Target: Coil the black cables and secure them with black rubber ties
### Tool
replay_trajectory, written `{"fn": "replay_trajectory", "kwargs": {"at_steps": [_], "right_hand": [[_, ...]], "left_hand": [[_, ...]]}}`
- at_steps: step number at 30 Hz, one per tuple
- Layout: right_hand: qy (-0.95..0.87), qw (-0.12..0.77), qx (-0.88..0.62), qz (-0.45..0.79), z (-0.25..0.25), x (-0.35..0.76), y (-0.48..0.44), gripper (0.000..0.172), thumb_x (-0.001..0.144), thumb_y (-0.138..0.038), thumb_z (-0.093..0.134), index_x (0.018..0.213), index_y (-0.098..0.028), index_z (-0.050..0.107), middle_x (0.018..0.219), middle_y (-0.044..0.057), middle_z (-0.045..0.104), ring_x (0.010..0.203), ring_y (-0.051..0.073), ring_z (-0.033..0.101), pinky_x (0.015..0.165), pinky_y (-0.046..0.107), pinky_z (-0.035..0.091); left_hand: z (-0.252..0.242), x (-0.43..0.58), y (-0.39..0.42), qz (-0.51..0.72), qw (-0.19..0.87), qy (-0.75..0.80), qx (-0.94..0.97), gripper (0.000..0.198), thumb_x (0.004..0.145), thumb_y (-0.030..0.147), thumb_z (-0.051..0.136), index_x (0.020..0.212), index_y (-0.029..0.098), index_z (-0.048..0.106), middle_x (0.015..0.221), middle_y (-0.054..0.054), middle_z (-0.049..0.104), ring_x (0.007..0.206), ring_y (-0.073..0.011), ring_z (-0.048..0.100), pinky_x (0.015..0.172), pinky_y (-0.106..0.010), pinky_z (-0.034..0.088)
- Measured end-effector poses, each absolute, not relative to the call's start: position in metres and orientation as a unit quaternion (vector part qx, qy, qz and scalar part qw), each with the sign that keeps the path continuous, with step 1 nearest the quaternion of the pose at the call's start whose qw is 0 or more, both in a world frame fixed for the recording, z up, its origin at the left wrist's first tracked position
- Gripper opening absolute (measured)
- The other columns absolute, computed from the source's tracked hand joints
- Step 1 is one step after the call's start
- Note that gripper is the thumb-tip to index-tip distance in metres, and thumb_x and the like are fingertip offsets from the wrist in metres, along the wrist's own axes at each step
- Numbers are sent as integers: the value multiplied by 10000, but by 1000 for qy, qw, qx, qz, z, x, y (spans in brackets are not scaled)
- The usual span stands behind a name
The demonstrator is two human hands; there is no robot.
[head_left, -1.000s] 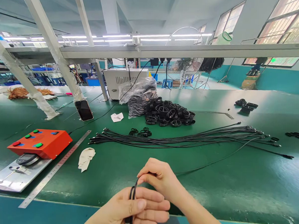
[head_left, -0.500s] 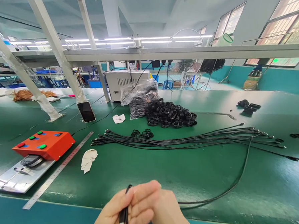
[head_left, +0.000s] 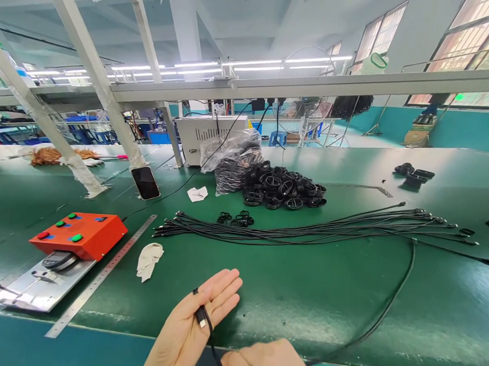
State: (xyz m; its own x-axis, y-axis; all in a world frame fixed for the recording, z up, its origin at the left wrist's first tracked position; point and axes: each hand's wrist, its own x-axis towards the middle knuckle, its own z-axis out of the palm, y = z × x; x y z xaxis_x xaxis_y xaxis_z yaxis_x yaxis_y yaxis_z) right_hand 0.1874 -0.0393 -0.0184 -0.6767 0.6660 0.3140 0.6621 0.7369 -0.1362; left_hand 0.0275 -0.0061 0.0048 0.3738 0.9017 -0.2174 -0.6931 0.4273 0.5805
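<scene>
My left hand (head_left: 192,317) is palm up near the bench's front edge, fingers stretched out. Its thumb pins the end of a black USB cable (head_left: 398,292) against the palm, with the metal-tipped plug (head_left: 201,317) showing. Lower down, my right hand (head_left: 268,362) is closed on the same cable below the plug; its fingertips are partly hidden. To the right of that hand the cable curves up across the bench, near a bundle of straight black cables (head_left: 291,234).
Coiled cables (head_left: 281,187) lie by a plastic bag (head_left: 233,166). Small black rings (head_left: 236,219) sit before them. On the left are an orange button box (head_left: 80,234), a steel ruler (head_left: 104,274), a phone (head_left: 145,183) and a white cloth scrap (head_left: 149,260).
My right hand has moved down away from my left palm, drawing along the cable. My left hand has shifted up and left, and its fingers now lie more extended.
</scene>
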Motion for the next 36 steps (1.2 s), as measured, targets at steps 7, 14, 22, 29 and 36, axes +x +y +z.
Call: {"fn": "replay_trajectory", "kwargs": {"at_steps": [7,14,22,29,36], "right_hand": [[-951,147,-267,46,48,210,-21,116,902,-220,580,790,-207,608,815,-33,709,713,111,626,534,241,369],[-954,147,-250,74,46,208,-17,145,906,-275,587,787,-207,634,732,-26,672,634,114,565,500,237,309],[-869,290,-333,221,43,216,32,69,803,-160,668,748,-199,652,691,-40,608,616,90,521,543,191,331],[-748,336,-312,479,15,204,36,89,829,-209,626,770,-181,687,770,-9,652,715,124,583,650,216,435],[-643,358,-337,587,-13,190,1,251,883,-176,427,909,-188,677,884,10,663,809,142,587,680,224,446]], "left_hand": [[8,18,-5,425,851,223,211,405,969,133,337,1285,5,556,1409,-221,503,1344,-325,410,1148,-450,303],[8,21,-8,455,819,270,220,360,961,116,375,1189,51,647,1355,-184,574,1285,-304,501,1100,-435,378],[23,42,-26,345,851,323,229,512,979,394,365,1124,15,678,1152,-216,701,1120,-320,640,939,-415,531],[20,38,-23,312,860,351,202,452,940,407,472,989,46,740,1024,-216,744,937,-311,723,704,-323,616],[-4,24,-23,342,906,207,142,357,889,293,605,1157,65,668,1007,-142,761,990,-297,702,786,-378,610]]}}
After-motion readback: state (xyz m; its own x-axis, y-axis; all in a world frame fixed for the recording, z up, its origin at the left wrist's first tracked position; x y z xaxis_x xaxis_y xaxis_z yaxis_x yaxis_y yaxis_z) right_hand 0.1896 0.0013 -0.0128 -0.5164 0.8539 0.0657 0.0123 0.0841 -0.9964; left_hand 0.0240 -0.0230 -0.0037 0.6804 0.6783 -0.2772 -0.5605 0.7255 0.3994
